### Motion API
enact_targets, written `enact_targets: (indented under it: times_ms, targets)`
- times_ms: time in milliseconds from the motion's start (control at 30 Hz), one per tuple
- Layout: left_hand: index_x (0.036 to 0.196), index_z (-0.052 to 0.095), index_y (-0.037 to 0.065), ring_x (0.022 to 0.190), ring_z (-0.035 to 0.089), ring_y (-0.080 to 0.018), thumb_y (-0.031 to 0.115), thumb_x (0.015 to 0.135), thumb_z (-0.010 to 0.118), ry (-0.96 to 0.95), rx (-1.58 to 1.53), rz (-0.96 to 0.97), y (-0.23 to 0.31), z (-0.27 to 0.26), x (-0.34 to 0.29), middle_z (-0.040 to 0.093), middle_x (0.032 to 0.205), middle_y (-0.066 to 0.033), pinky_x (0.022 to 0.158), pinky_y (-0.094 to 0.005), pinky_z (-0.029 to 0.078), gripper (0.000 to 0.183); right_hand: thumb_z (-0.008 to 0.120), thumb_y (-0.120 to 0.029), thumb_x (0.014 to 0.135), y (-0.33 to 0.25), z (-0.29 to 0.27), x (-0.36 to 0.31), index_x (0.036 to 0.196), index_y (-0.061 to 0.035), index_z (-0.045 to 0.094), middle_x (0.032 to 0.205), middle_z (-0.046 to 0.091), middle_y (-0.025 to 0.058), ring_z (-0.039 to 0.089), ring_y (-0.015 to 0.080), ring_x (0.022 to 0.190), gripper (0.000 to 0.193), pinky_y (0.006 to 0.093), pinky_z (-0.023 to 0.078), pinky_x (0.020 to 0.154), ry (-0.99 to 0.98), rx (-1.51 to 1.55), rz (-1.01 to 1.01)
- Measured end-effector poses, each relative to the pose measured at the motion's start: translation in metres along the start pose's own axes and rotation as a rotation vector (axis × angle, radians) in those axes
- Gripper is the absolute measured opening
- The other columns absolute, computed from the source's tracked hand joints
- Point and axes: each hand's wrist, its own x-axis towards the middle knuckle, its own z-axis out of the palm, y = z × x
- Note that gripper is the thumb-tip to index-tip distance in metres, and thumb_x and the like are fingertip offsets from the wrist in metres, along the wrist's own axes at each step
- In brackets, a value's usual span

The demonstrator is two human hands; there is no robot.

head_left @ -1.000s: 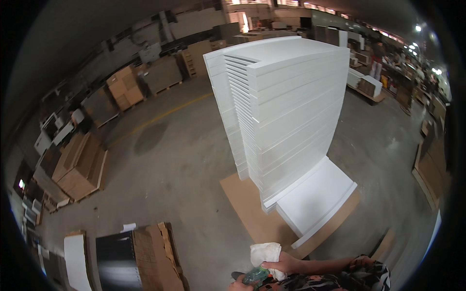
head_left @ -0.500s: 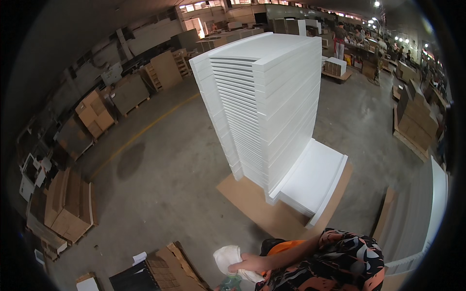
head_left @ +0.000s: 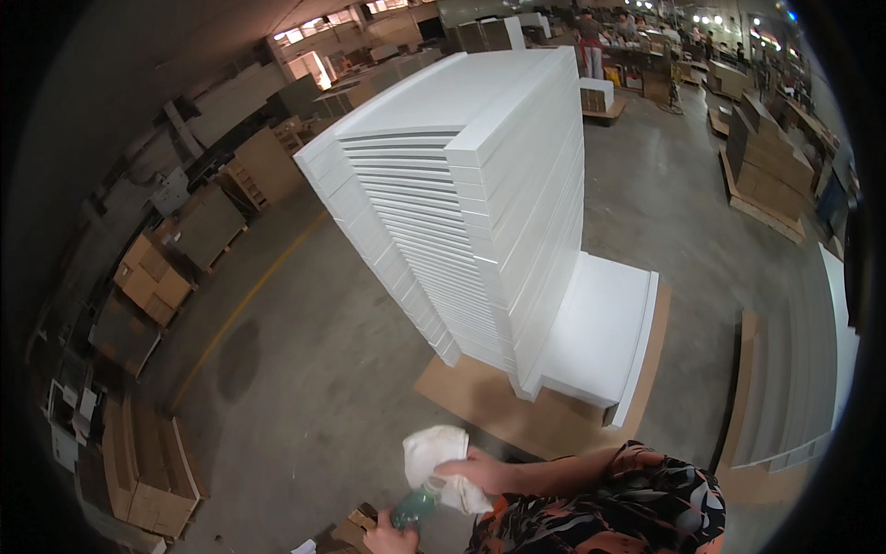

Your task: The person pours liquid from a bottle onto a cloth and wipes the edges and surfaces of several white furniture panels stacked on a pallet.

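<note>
My right hand (head_left: 482, 471) is closed on a white cloth (head_left: 430, 451), which bunches up on its far side and hangs down below the fingers. Low in the picture, my left hand (head_left: 391, 535) grips a green, see-through bottle (head_left: 415, 507). The bottle's upper end meets the cloth; whether the neck is pressed into it I cannot tell. Beyond both hands rises a tall stack of white panels (head_left: 540, 203) with raised edges and narrow gaps between layers. A shorter pile of white panels (head_left: 600, 319) lies against its right side.
Both stacks stand on a brown board (head_left: 480, 406) on the concrete floor. Wrapped stacks and cartons (head_left: 155, 279) line the left. More panels (head_left: 794, 379) stand at the right, with brown piles (head_left: 771, 166) behind. A person (head_left: 589, 46) stands far off.
My view has moved closer to the tall stack. The left hand has come into sight with the bottle, which has risen toward the cloth in my right hand.
</note>
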Motion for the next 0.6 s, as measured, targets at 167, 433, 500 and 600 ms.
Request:
enact_targets:
  times_ms: [167, 433, 500, 600]
  targets:
    - [0.1, 0.068, 0.014, 0.065, 0.065, -0.0401, 0.019, 0.062, 0.07, 0.19, -0.062, 0.324, 0.001, 0.013, 0.099, 0.065, 0.067, -0.0206, 0.06, -0.0514, 0.052, 0.039, 0.066, -0.009, 0.087, -0.068, -0.002, 0.007, 0.129, -0.0025, 0.053, 0.116, 0.064, 0.0076, 0.062, 0.0188, 0.106, 0.044, 0.0343, 0.051, 0.09, 0.201, 0.09, -0.222]
    - [0.098, 0.066, 0.011, 0.065, 0.064, -0.0377, 0.006, 0.058, 0.068, 0.284, -0.219, 0.783, 0.034, -0.047, 0.205, 0.066, 0.071, -0.0154, 0.058, -0.0457, 0.052, 0.04, 0.059, -0.007, 0.09, -0.094, 0.021, 0.015, 0.126, -0.0022, 0.053, 0.117, 0.061, 0.0063, 0.06, 0.0178, 0.107, 0.037, 0.0344, 0.049, 0.09, 0.33, 0.115, -0.533]
    - [0.098, 0.066, 0.01, 0.066, 0.065, -0.0359, 0.004, 0.057, 0.067, 0.304, -0.17, 0.872, 0.032, -0.06, 0.219, 0.067, 0.073, -0.0143, 0.058, -0.0439, 0.052, 0.042, 0.058, -0.008, 0.09, -0.091, 0.034, 0.016, 0.126, -0.0023, 0.053, 0.117, 0.061, 0.0068, 0.058, 0.0187, 0.108, 0.037, 0.0353, 0.048, 0.091, 0.401, 0.114, -0.538]
    - [0.096, 0.066, 0.009, 0.067, 0.066, -0.0338, 0.002, 0.055, 0.065, 0.376, -0.077, 0.955, 0.023, -0.072, 0.236, 0.068, 0.075, -0.0137, 0.059, -0.0421, 0.053, 0.042, 0.054, -0.008, 0.089, -0.079, 0.041, 0.032, 0.131, -0.0014, 0.047, 0.115, 0.062, 0.0105, 0.059, 0.0241, 0.111, 0.043, 0.0418, 0.05, 0.094, 0.345, 0.203, -0.502]
